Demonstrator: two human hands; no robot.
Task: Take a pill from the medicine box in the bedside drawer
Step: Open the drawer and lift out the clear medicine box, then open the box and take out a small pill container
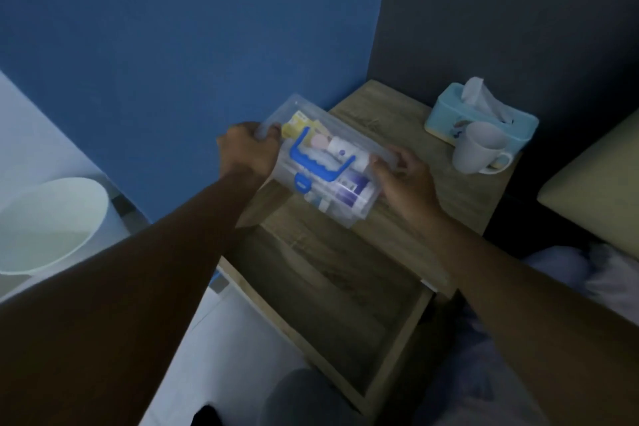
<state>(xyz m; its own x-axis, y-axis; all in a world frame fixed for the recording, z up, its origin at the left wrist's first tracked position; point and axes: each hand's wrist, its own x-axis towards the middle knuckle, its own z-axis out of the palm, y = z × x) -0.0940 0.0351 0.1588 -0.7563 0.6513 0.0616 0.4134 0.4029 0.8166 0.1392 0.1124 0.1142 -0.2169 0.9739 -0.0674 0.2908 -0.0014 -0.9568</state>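
While the drawer (332, 308) below stands pulled out, a clear box (321, 162) with a blue handle (320, 162) and blue latch (302, 183) is held by both ends over the near left part of the surface (408, 156). Its left end is gripped by the left hand (249, 152), whose fingers (271, 131) are curled over the rim; its right end is gripped by the right hand (404, 180), thumb on the lid. Whether the box rests on the wood or is held just above it cannot be told. Packets and small bottles are seen blurred through the lid; no single pill can be made out.

At the far right of the wood-grain surface a pale blue tissue box (480, 119) is set, a white tissue drawn up from it, and a white mug (479, 149) is placed just in front, touching or nearly so. A blue wall (173, 45) is met by a dark wall (518, 10) behind the surface. A white bin (48, 221) is seen on the floor at left, and a bed edge (594, 180) at right. The room is dimly lit.
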